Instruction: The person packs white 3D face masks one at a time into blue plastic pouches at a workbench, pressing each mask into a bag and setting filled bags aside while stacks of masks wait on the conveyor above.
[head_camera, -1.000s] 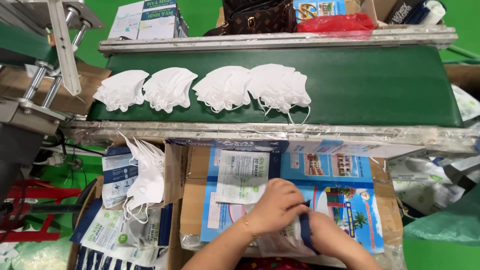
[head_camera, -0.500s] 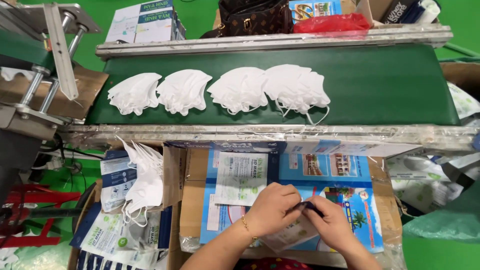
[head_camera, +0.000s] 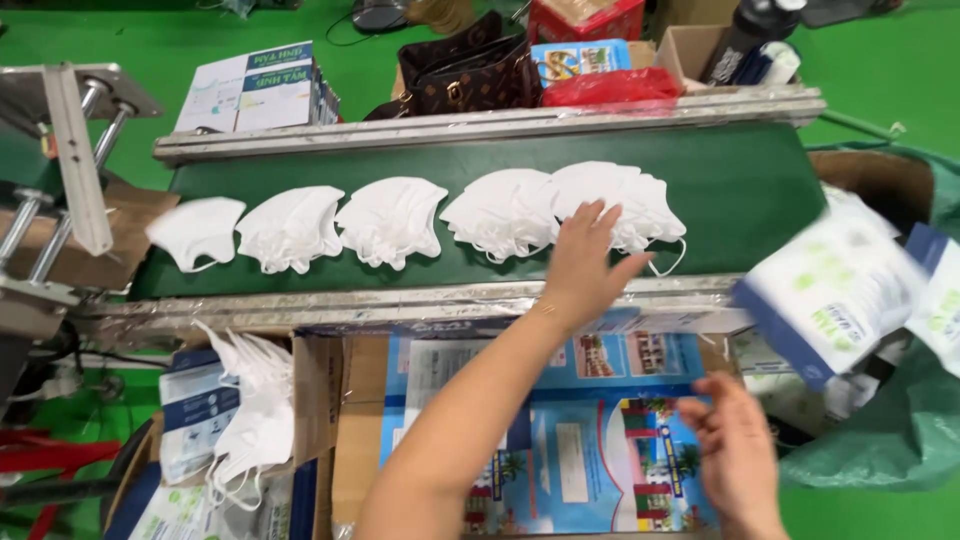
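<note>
Several stacks of white folded face masks lie in a row on the green conveyor belt (head_camera: 740, 190). My left hand (head_camera: 585, 262) reaches up from the bottom, open with fingers spread, onto the rightmost mask stack (head_camera: 640, 200). Beside it lies another mask stack (head_camera: 500, 212). My right hand (head_camera: 735, 452) hovers open and empty over the blue printed carton (head_camera: 590, 440) in front of me. A white and blue pouch (head_camera: 835, 295) is blurred in mid-air to the right of both hands, above a green bag (head_camera: 900, 440).
More mask stacks (head_camera: 292, 228) sit further left on the belt. Loose masks (head_camera: 250, 420) and pouches fill a box at lower left. Beyond the belt are a brown handbag (head_camera: 470, 75), a red bag (head_camera: 600, 88) and printed boxes (head_camera: 255, 90). A metal frame (head_camera: 70, 160) stands at left.
Both hands were together on a pouch over the carton. Now the left hand has reached up to the belt, the right hand has let go, and the pouch is in the air at right.
</note>
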